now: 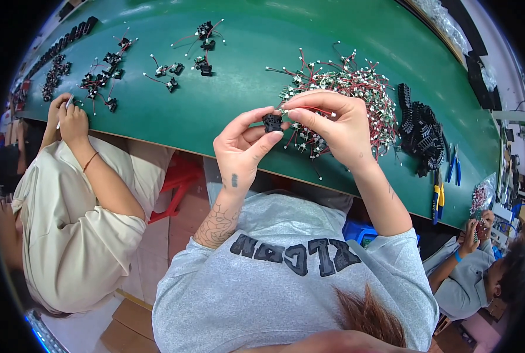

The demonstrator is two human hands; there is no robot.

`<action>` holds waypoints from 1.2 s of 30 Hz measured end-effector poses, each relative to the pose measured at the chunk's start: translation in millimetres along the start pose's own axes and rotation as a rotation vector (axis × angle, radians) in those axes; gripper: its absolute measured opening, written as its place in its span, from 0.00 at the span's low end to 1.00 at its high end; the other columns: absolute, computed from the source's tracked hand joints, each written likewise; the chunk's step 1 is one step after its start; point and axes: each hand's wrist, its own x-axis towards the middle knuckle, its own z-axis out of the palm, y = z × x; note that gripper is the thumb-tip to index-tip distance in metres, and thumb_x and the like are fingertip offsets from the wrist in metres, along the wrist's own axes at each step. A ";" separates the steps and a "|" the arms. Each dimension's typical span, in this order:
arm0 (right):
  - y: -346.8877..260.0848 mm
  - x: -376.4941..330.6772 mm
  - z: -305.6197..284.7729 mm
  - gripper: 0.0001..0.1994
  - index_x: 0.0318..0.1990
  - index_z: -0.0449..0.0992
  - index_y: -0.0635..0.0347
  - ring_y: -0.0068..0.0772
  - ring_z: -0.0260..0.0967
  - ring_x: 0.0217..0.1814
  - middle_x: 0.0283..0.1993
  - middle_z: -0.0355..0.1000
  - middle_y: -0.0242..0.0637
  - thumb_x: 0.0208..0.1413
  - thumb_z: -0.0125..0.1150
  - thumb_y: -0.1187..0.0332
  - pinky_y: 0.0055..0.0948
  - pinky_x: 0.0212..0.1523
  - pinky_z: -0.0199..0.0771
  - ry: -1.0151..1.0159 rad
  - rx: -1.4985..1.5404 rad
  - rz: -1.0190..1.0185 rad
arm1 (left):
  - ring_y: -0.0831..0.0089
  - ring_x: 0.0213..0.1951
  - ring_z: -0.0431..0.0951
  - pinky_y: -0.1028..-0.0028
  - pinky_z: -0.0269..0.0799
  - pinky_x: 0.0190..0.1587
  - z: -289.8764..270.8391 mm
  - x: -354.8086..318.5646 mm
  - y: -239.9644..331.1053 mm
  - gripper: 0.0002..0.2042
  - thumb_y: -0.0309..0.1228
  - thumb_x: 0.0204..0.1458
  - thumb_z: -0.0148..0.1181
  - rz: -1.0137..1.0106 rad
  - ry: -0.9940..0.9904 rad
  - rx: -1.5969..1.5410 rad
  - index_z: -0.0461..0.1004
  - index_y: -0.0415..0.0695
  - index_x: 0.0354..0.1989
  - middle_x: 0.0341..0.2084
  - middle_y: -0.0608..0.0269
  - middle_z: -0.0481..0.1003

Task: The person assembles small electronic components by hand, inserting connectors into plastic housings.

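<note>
small black plastic housing (272,122), pinched, red-wired connector (286,110)

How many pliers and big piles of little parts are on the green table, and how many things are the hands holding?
Pliers: 2, blue-handled pliers and yellow-handled pliers
Piles: 2, red-wired pile and black parts pile
Held things: 2, black part in left hand, red-wired piece in right hand
Total: 6
</note>
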 end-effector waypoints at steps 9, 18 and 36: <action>7.3 -2.8 2.3 0.06 0.33 0.81 0.64 0.25 0.71 0.37 0.38 0.76 0.38 0.46 0.64 0.79 0.19 0.38 0.72 -0.010 -0.049 -0.056 | 0.70 0.39 0.79 0.79 0.77 0.45 0.7 0.1 1.2 0.20 0.10 0.43 0.61 0.024 -0.031 0.071 0.72 0.32 0.48 0.41 0.54 0.75; 14.0 -3.1 1.2 0.05 0.33 0.81 0.64 0.24 0.69 0.38 0.38 0.75 0.36 0.47 0.64 0.79 0.18 0.38 0.70 -0.025 -0.065 -0.093 | 0.73 0.38 0.78 0.79 0.77 0.45 -0.5 -0.6 0.0 0.20 0.11 0.42 0.62 0.045 -0.014 0.110 0.73 0.33 0.48 0.40 0.56 0.75; 13.2 -0.1 1.4 0.06 0.35 0.80 0.66 0.23 0.67 0.31 0.37 0.75 0.37 0.49 0.63 0.78 0.18 0.32 0.69 -0.122 -0.195 -0.155 | 0.75 0.36 0.78 0.81 0.77 0.43 3.1 -3.8 -3.4 0.20 0.13 0.42 0.65 0.219 0.031 0.320 0.75 0.35 0.47 0.39 0.57 0.75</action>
